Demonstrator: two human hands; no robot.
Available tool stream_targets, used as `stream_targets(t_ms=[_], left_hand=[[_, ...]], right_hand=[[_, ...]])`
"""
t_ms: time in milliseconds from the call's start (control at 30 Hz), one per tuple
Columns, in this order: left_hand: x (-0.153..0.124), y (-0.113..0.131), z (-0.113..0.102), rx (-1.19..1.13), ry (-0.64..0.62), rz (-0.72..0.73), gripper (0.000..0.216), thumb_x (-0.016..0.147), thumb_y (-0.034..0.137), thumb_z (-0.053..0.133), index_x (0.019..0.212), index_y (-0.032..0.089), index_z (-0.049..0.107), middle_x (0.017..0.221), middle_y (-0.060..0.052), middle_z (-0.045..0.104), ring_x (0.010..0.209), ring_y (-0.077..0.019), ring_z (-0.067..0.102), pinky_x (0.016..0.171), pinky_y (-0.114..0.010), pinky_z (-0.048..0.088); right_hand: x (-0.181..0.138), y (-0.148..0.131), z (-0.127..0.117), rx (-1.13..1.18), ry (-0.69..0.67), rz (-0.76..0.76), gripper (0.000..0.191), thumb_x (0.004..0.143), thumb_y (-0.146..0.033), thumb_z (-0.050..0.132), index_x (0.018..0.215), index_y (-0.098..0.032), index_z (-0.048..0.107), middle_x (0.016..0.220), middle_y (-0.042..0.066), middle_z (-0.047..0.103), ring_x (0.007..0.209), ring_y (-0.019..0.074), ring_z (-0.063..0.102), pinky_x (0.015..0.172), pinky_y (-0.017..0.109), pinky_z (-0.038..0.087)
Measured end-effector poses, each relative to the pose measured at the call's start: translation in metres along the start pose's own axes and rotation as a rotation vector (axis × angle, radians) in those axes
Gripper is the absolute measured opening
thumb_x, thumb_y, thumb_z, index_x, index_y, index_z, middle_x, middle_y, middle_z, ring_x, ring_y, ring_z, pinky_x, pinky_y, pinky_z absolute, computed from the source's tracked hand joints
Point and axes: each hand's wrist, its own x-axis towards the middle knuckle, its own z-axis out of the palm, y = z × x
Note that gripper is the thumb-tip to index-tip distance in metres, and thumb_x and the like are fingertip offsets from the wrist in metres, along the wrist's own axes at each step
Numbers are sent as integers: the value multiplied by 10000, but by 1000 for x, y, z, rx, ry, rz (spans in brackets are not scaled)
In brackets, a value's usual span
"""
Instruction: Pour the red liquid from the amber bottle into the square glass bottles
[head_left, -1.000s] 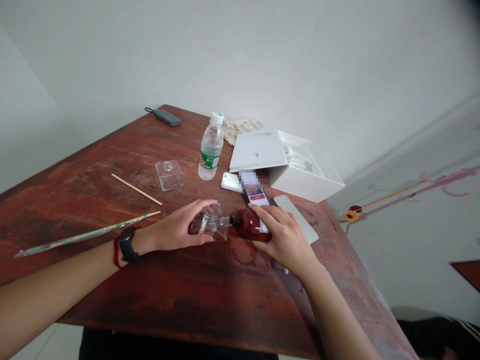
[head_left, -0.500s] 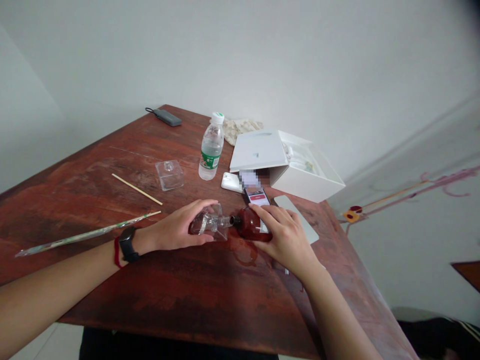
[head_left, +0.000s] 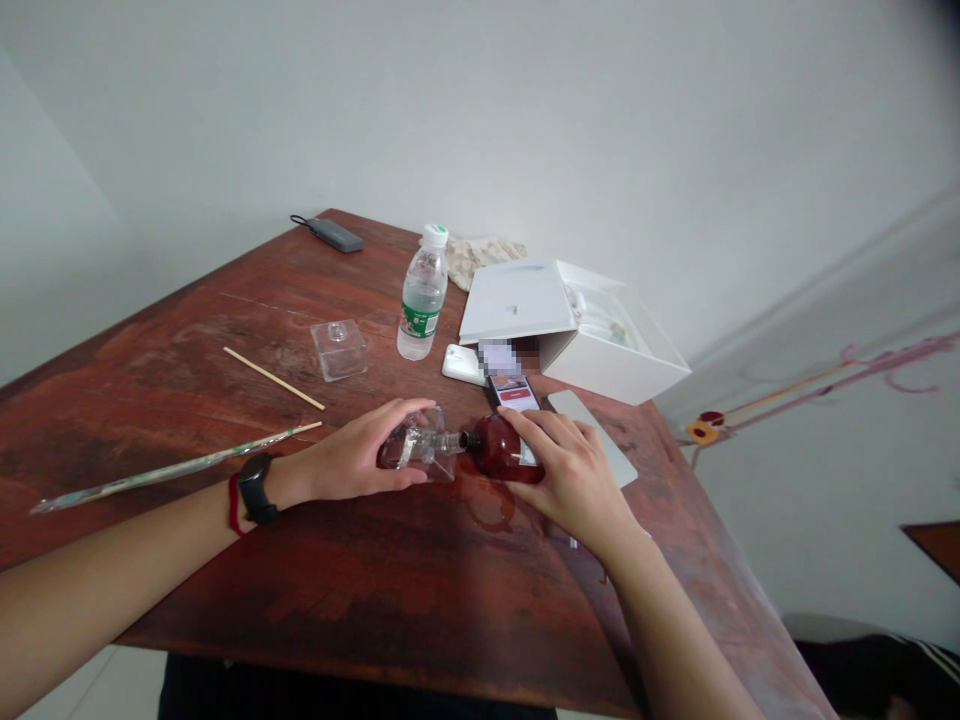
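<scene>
My left hand [head_left: 367, 450] is closed around a clear glass bottle [head_left: 431, 450] with a faceted body and a threaded neck. In my right hand [head_left: 574, 465] is a reddish-brown bottle [head_left: 499, 447] with a dark neck and a pale label, tipped onto its side. The two necks meet end to end, mouth against mouth; I cannot tell whether liquid passes between them. A wet patch [head_left: 491, 508] shines on the wood just below the brown bottle. A clear square lid with a knob [head_left: 339, 350] lies beyond my left hand.
A water bottle with a green label [head_left: 421, 300] stands behind the hands. A white box [head_left: 615, 345], a phone [head_left: 516, 390] and a white case [head_left: 463, 365] lie at the right. Left are a bare chopstick [head_left: 274, 378], wrapped chopsticks [head_left: 172, 468] and a grey power bank [head_left: 335, 235].
</scene>
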Motion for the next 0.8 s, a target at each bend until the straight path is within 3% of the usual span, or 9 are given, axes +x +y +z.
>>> stream_targets(t_ms=[800], left_hand=[[1, 1, -1, -2, -3, -9, 787, 940, 515, 779, 1573, 224, 413, 1553, -165, 572, 1393, -350, 599, 1195, -512, 485]], right_hand=[[-1, 0, 0, -6, -10, 11, 654, 913, -400, 818, 1508, -260, 587, 1417, 148, 709, 1242, 374, 671, 996, 496, 468]])
